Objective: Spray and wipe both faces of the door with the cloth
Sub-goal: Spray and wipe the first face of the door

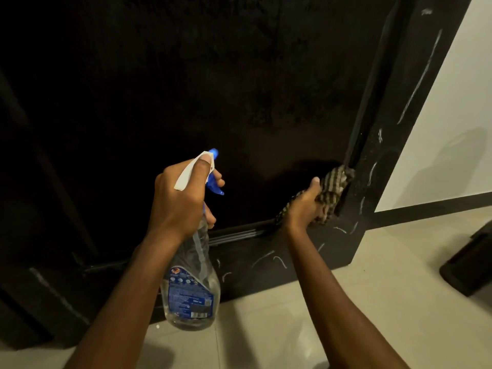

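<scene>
Cloth [332, 187] soft, limp, bunched in right hand [303, 209] at lower corner of door [186, 75]; spray bottle [191, 288] likely light, gripped at neck by left hand [178, 201]

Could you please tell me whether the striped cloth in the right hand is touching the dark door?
Touching. The head view shows the right hand pressing the bunched striped cloth against the black door at its lower panel corner.

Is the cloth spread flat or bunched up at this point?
Bunched up: the right hand grips the striped cloth as a crumpled wad, pressed against the door at its panel's lower right corner.
</scene>
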